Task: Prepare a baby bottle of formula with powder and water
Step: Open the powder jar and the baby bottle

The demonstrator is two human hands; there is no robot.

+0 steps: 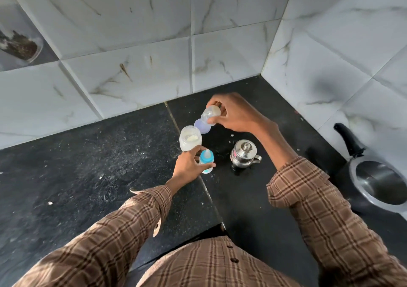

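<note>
Steadying the capped baby bottle on the table with the left hand curled round it, the right hand is gripping a clear bottle beside the powder jar — dosing seems unfinished, so uncapping probably comes next.

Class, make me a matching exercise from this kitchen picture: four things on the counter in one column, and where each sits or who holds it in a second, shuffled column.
Column one:
1. baby bottle
2. clear cap
3. powder jar
4. steel pot

Column two:
A. stands alone, lid on, between the two arms
B. held by the left hand
C. open, with white powder inside
D. pinched by the right hand

Pairs: 1-B, 2-D, 3-C, 4-A
</note>
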